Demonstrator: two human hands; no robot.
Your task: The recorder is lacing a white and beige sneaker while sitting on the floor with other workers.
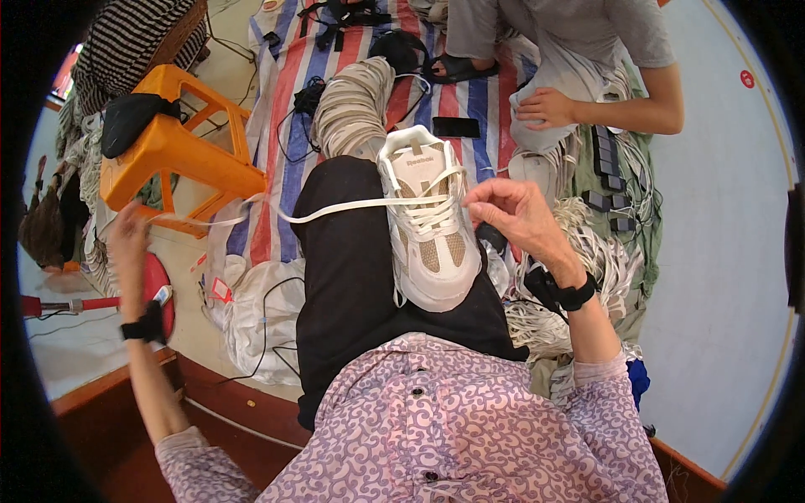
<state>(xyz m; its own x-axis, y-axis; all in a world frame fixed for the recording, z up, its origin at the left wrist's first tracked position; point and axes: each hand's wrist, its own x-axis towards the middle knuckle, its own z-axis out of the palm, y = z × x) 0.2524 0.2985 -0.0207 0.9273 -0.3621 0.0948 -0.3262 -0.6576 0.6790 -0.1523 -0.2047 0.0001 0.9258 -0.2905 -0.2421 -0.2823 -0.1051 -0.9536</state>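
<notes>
A white and beige sneaker lies on my black-trousered lap, its toe toward me and its tongue facing up. White lace crosses its upper eyelets. One long end of the shoelace stretches left through the air to my left hand, which is raised far out to the side and blurred, with the lace running into its fingers. My right hand is at the sneaker's right eyelet edge, thumb and forefinger drawn together in a pinch. What lies between those fingertips is too small to make out.
An orange plastic stool with a black item on it stands at left. Stacked beige shoe parts and a phone lie on the striped sheet. Opposite, another person rests a hand on a knee. Bundled white laces lie at right.
</notes>
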